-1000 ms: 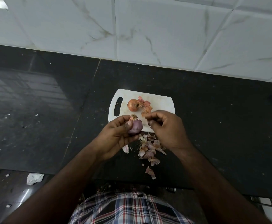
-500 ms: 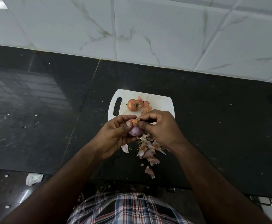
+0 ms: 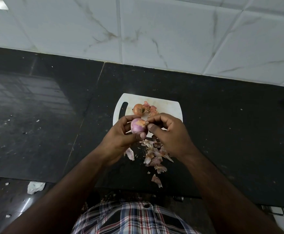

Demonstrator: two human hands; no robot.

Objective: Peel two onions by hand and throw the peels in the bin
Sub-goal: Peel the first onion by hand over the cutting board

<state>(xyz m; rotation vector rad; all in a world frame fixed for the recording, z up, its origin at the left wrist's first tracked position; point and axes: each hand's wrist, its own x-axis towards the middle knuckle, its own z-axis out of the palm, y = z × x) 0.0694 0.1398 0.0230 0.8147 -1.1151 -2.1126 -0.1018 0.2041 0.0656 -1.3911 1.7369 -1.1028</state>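
The left hand (image 3: pixel 121 137) cups a half-peeled purple onion (image 3: pixel 137 127) just above the near edge of the white plastic cutting board (image 3: pixel 168 107). The right hand (image 3: pixel 168 134) pinches its dry papery tip (image 3: pixel 146 122). That brittle tip may tear short, leaving skin behind, and scraps could scatter off the black tabletop (image 3: pixel 222 124).

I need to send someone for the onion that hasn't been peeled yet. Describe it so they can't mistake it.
On the black countertop lies a white cutting board with a handle slot on its left. The unpeeled onion sits on that board beside the slot, with loose peel scraps on its right. Its skin is dry and orange-brown, unlike the smooth purple onion that the left hand holds.
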